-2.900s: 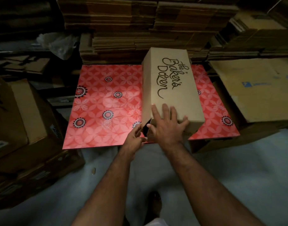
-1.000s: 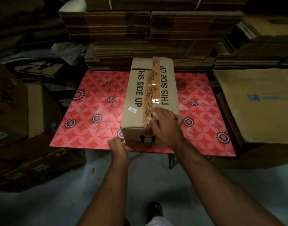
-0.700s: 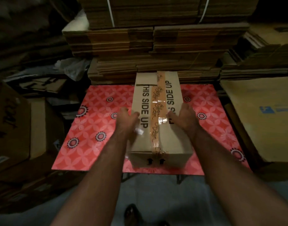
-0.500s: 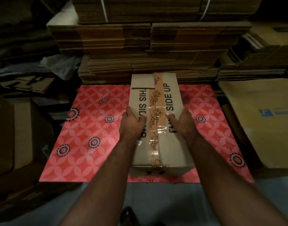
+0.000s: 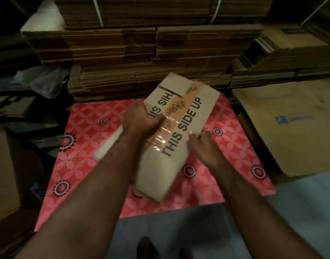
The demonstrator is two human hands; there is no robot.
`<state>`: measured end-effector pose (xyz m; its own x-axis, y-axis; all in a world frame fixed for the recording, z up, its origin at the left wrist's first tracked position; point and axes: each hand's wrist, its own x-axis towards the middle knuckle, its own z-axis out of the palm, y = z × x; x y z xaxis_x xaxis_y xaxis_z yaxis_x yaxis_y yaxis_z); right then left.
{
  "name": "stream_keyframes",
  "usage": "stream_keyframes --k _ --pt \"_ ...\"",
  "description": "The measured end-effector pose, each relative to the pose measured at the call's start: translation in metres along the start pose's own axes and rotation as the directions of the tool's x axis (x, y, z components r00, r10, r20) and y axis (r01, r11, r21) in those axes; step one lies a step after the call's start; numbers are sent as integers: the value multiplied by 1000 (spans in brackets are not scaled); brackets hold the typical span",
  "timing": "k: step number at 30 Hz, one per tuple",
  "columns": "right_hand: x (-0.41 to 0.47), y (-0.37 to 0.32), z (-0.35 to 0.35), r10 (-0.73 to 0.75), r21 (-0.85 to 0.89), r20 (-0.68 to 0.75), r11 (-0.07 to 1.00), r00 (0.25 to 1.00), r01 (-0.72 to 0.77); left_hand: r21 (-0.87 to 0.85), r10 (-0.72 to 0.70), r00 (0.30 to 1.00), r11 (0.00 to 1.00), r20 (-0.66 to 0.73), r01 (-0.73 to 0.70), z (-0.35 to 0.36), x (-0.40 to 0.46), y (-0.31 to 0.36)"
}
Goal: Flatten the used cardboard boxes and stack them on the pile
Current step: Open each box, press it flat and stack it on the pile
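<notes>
Both forearms outstretched, left hand thumb-hooked in a grip, right hand curled, thumb up.

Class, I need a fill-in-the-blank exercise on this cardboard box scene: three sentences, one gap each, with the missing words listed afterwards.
1. The words printed on the box read THIS SIDE ____.
2. A strip of ____ runs along the box's top seam.
3. The left hand grips the box over a patterned sheet whose ground colour is ____.

Missing words: UP; tape; red

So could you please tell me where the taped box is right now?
In the head view the taped box sits mid-frame, skewed over the red patterned sheet, between the left hand and right hand.
</notes>
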<state>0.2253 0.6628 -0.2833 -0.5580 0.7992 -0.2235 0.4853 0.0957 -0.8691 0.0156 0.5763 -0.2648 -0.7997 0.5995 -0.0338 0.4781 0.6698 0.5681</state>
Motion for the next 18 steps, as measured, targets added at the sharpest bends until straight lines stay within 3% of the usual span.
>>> stream_keyframes --k 4,9,12,14,16,18 --pt "-59 -11 26 207 224 119 947 971 -229 203 257 959 939 116 -276 -2 33 13" --pt "-83 -13 43 348 154 158 916 924 -371 215 351 843 860 408 -463 36 40 7" --pt "-85 -15 35 285 -56 114 958 952 -280 181 374 811 851 451 -493 38 47 0" --pt "-81 -19 27 233 -376 13 902 972 -211 173 413 812 840 412 -515 34 42 -2" --pt "-74 -26 20 46 -624 -87 776 995 -90 141 439 857 862 269 -486 29 20 -8" --pt "-59 -30 17 -217 -685 -78 721 973 106 105 339 937 932 90 -347 21 -13 -15"
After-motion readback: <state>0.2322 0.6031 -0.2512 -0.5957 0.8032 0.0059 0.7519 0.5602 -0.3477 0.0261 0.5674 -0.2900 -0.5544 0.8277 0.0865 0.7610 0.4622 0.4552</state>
